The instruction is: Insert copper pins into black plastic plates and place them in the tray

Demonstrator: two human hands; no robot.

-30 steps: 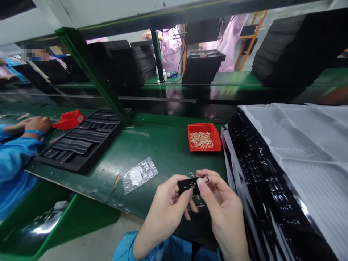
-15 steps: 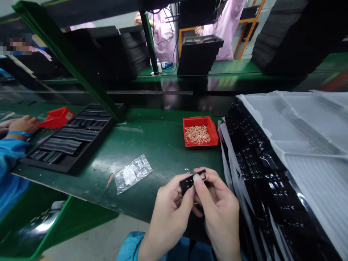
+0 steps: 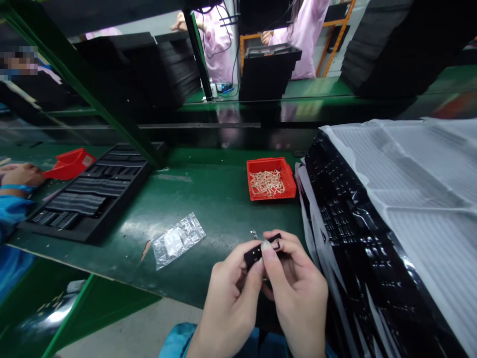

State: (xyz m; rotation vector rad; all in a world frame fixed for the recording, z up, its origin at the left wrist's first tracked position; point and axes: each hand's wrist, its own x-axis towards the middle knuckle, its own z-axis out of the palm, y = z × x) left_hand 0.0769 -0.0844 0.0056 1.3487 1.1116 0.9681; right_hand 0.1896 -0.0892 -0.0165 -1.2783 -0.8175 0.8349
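My left hand (image 3: pixel 233 293) and my right hand (image 3: pixel 298 288) meet over the near edge of the green table, both closed on one small black part (image 3: pixel 253 254). The part is a short dark strip with a few tiny bright dots, tilted up to the right. My right thumb presses on its middle, and my left thumb is at its lower edge. A small metallic piece (image 3: pixel 254 234) shows just behind the fingers; whether it joins the part I cannot tell. Beyond my hands is a red bin (image 3: pixel 290 185) with thin beige pieces (image 3: pixel 267 183). A clear plastic bag (image 3: pixel 179 240) lies left of them.
White-lined black trays (image 3: pixel 357 223) are stacked at the right. A black foam tray (image 3: pixel 89 191), another red bin (image 3: pixel 70 164) and another person's hand (image 3: pixel 22 175) are at the left. A green post (image 3: pixel 93 89) slants across. People in pink stand behind the bench.
The view has shifted slightly, so the table items sit a little further left. My hands keep their hold on the black part, with the right thumb slightly moved.
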